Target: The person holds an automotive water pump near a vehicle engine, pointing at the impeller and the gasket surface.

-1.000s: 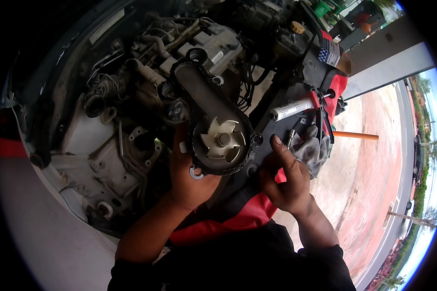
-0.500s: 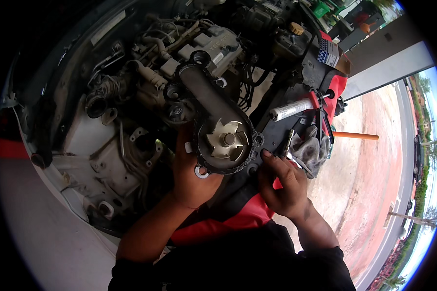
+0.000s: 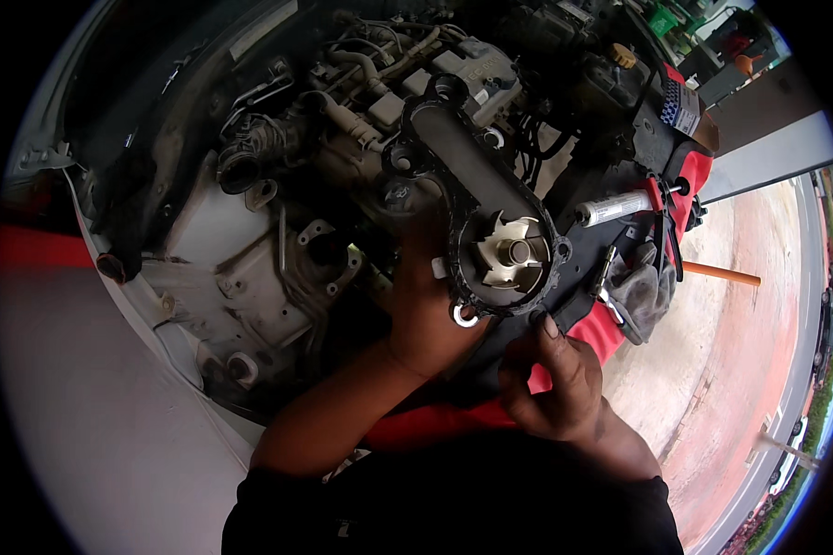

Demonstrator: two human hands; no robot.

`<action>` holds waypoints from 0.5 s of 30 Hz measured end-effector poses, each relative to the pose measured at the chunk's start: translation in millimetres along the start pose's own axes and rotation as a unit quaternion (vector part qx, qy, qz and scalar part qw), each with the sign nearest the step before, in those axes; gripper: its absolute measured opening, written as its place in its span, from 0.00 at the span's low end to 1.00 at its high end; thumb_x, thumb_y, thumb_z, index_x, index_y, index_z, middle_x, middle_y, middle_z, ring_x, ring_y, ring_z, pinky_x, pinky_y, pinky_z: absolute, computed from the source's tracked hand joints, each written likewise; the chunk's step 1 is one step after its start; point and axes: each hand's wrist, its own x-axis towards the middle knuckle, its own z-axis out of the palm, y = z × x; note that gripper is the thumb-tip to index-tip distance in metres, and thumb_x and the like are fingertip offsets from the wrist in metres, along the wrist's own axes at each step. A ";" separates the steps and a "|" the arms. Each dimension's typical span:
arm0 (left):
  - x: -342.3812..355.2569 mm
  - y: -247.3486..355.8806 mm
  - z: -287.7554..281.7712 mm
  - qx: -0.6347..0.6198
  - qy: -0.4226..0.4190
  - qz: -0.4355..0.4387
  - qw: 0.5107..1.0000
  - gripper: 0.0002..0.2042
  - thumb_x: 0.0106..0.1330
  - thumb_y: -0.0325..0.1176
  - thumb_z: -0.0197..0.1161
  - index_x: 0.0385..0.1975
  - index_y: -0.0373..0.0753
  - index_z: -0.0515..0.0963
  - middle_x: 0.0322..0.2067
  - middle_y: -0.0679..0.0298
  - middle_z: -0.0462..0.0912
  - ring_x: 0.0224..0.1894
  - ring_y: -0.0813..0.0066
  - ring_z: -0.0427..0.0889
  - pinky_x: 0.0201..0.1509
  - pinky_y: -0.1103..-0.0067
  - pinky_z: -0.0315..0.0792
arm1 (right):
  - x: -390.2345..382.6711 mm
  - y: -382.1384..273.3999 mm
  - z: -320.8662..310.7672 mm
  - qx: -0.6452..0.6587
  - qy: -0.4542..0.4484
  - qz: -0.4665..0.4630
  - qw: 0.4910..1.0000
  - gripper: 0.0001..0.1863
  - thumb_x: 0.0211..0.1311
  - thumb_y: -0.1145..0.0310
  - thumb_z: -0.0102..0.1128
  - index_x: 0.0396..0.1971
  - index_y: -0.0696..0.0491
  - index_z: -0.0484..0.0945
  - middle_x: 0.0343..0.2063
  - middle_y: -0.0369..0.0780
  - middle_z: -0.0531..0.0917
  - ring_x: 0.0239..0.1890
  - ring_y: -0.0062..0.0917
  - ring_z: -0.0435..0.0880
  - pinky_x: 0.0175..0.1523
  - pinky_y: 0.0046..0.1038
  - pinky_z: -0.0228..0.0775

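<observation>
My left hand (image 3: 432, 319) grips a water pump (image 3: 477, 185) from beneath; most of its fingers are hidden behind it. The pump has a long dark housing, a pale metal impeller (image 3: 511, 252) facing up, and black sealant-like material along its rim. Just below the pump's lower right edge is my right hand (image 3: 565, 384), its fingers bent and apart, with dark smears on the fingertips. It holds nothing that I can see. Whether a fingertip touches the rim, I cannot tell.
An engine (image 3: 463, 79) fills the bay behind the pump. On the red and black fender cover (image 3: 602, 328) to the right lie a caulking gun with a white cartridge (image 3: 614, 208), a ratchet (image 3: 607, 277) and a grey cloth (image 3: 646, 294). A box (image 3: 683, 109) sits farther back.
The pump and my left hand appear farther right in the picture, as does the engine bay, so the view has shifted. My right hand stays close to the pump's lower edge.
</observation>
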 end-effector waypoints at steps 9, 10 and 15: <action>-2.0 0.9 -3.7 0.075 0.088 0.030 0.993 0.24 0.60 0.43 0.70 0.54 0.36 0.81 0.56 0.50 0.78 0.60 0.45 0.74 0.62 0.58 0.70 | 17.3 -7.1 26.8 -0.044 -0.012 -0.025 0.999 0.44 0.46 0.83 0.67 0.70 0.59 0.69 0.32 0.41 0.82 0.24 0.30 0.80 0.28 0.30 0.76; -2.2 1.1 -3.6 0.083 0.095 0.031 0.992 0.24 0.61 0.44 0.68 0.54 0.36 0.81 0.57 0.50 0.77 0.61 0.44 0.73 0.63 0.57 0.70 | 17.9 -6.7 26.8 -0.053 -0.012 -0.027 0.998 0.44 0.46 0.83 0.67 0.70 0.59 0.69 0.32 0.41 0.81 0.24 0.30 0.80 0.28 0.30 0.76; -4.2 -9.0 -6.2 0.144 0.067 0.080 0.984 0.24 0.62 0.44 0.67 0.55 0.36 0.80 0.59 0.48 0.75 0.60 0.41 0.71 0.63 0.56 0.68 | 20.6 -5.5 24.2 0.015 -0.026 -0.035 0.999 0.43 0.46 0.85 0.66 0.69 0.59 0.69 0.32 0.43 0.83 0.24 0.31 0.81 0.27 0.29 0.75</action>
